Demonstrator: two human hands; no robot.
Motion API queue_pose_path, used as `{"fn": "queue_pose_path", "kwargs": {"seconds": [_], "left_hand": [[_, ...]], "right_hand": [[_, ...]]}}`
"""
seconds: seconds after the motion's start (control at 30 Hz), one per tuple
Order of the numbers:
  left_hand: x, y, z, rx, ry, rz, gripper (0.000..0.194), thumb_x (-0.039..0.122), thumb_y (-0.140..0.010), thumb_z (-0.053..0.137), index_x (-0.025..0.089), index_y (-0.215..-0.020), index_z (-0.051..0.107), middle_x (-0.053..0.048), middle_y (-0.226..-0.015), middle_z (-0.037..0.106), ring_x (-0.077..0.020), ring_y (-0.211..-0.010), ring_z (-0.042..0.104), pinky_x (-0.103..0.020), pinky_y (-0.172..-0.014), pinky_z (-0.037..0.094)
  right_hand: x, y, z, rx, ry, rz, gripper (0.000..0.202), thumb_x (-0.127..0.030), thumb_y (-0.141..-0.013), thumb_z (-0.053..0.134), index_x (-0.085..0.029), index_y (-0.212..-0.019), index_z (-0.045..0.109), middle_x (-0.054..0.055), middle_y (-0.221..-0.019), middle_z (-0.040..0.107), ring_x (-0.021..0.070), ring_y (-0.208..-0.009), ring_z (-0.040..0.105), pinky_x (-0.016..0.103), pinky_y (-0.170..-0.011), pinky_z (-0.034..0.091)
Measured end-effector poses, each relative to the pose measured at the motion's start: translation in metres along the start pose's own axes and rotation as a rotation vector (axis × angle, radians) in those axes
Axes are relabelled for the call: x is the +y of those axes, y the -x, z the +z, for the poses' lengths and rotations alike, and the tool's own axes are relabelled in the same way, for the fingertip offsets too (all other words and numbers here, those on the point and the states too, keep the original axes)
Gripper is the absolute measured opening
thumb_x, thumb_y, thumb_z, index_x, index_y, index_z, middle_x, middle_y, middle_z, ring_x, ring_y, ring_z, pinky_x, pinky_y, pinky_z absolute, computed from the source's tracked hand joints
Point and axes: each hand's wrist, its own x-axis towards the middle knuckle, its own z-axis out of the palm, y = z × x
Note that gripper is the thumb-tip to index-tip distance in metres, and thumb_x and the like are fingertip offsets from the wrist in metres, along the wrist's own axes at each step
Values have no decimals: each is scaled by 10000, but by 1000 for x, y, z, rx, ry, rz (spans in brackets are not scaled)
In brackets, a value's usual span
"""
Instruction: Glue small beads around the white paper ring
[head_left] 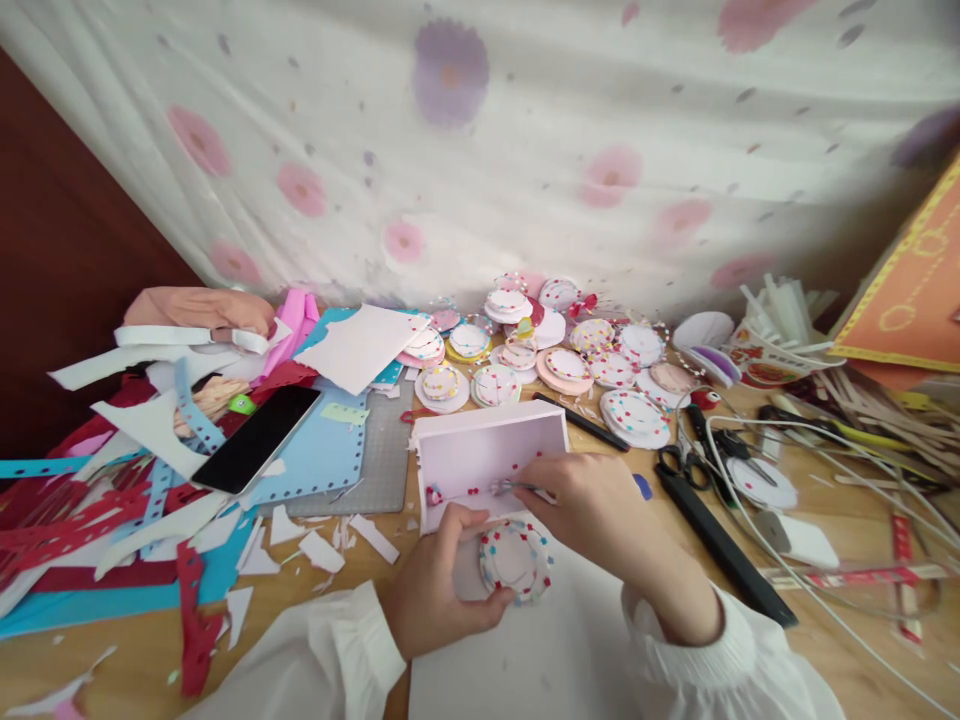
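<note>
My left hand (442,590) curls its thumb and fingers around the left edge of a beaded ring (516,562) with red, blue and white beads, above a white sheet (480,680). Past it stands an open white box (491,438) with a few red beads along its lower inside. My right hand (581,505) reaches over the box's right front part, its fingers closed on metal tweezers (510,487), whose tips point left inside the box.
Beaded discs (634,418) crowd the back. Paper scraps (322,552), a phone (257,438) and a blue sheet (322,460) lie left. At the right are scissors (684,462), a black bar (720,545), a white cable (731,500) and a charger (795,538).
</note>
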Motion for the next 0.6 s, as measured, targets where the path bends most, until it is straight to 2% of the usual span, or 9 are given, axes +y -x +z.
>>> {"fn": "queue_pose_path", "kwargs": {"seconds": [0.23, 0.43, 0.5, 0.6], "left_hand": [[-1, -2, 0, -14, 27, 34, 582, 248, -663, 728, 228, -1114, 362, -121, -1225, 622, -265, -1184, 580, -427, -992, 471], [0, -2, 0, 2, 42, 79, 584, 217, -650, 725, 230, -1100, 354, -109, -1208, 632, -265, -1184, 576, -420, -982, 473], [1, -2, -1, -1, 52, 91, 562, 208, -655, 715, 234, -1086, 355, -102, -1205, 636, -264, -1180, 577, -417, -977, 474], [3, -3, -2, 2, 43, 53, 559, 211, -647, 713, 231, -1079, 359, -119, -1220, 627, -279, -1172, 579, -436, -981, 466]], "right_hand": [[-9, -7, 15, 6, -10, -110, 216, -187, -839, 582, -183, -631, 641, 19, -630, 685, 129, -574, 602, 282, -506, 154], [-20, -6, 24, 57, 23, -188, 188, -68, -784, 554, -167, -638, 622, 32, -612, 663, 142, -552, 582, 293, -509, 157], [-22, -5, 25, 68, 32, -218, 181, -41, -759, 553, -162, -646, 625, 34, -614, 665, 140, -538, 573, 292, -506, 156], [-15, -2, 18, 131, 8, -212, 192, -78, -781, 569, -166, -620, 625, 22, -578, 652, 131, -520, 564, 280, -499, 176]]}}
